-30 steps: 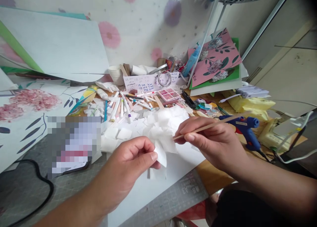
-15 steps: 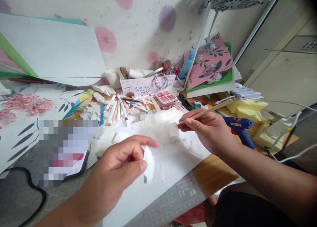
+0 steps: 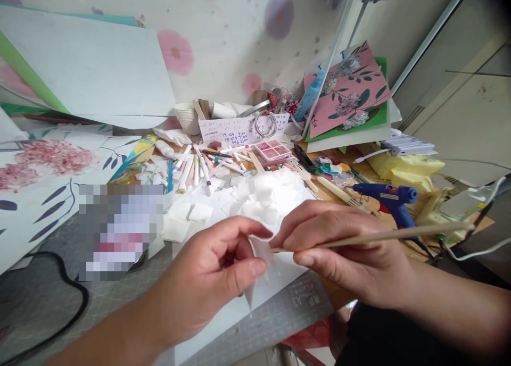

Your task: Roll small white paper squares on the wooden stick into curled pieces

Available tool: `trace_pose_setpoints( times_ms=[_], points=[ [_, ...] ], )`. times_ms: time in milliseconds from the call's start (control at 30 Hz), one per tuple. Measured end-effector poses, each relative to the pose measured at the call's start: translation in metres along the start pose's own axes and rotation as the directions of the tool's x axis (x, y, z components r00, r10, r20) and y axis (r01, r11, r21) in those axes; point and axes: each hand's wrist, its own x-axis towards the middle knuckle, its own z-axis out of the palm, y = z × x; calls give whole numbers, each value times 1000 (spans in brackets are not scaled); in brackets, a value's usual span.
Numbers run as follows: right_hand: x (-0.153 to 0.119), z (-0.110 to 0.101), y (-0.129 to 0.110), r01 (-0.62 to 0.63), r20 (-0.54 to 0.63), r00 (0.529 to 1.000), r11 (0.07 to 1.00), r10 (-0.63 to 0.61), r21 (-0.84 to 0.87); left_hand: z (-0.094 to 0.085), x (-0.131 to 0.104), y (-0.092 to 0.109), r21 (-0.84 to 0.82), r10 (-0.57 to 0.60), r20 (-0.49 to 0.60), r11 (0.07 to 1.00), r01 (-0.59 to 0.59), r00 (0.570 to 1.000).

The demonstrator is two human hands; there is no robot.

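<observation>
My left hand [image 3: 215, 270] is closed in a loose pinch on a thin white paper piece [image 3: 260, 254], which hangs down from the fingers. In my right hand [image 3: 347, 249] is a thin wooden stick [image 3: 403, 233], gripped near its left end, with its long end sticking out to the right. The stick's tip and the right fingertips are close beside the paper piece; whether they touch it I cannot tell. Behind the hands, a heap of white paper pieces [image 3: 267, 193] lies on a large white sheet [image 3: 215, 331].
Under the sheet is a grey cutting mat [image 3: 279, 315]. A blue glue gun [image 3: 393, 198] lies to the right. Markers [image 3: 203, 169] and a pink palette [image 3: 272, 149] clutter the back. At left are a blurred-out phone [image 3: 123, 238], a black cable [image 3: 82, 291] and a flower picture [image 3: 56, 158].
My right hand has come down and nearer, from the paper heap to beside my left hand, with the stick still in it. The camera view has shifted slightly.
</observation>
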Motion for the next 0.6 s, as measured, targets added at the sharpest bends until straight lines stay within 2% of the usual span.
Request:
trace_pose_setpoints(
  times_ms=[67,167,267,400,600],
  points=[
    [1,1,-2,4,43,999,1000,-3,-19,1,1,3,33,-5,-27,999,5,1000],
    [0,3,-1,-21,-2,1000,999,21,36,0,2,5,29,18,-36,999,-17,999],
    [-2,4,1,-64,-102,992,991,76,115,-3,2,2,-84,20,-1,996,-20,1000],
    [-4,4,2,-113,-106,986,980,131,163,-4,0,-6,-305,17,43,952,-3,999],
    [-3,4,0,-128,-73,987,976,143,178,-3,-1,-8,-344,45,59,939,-22,997]
  ],
)
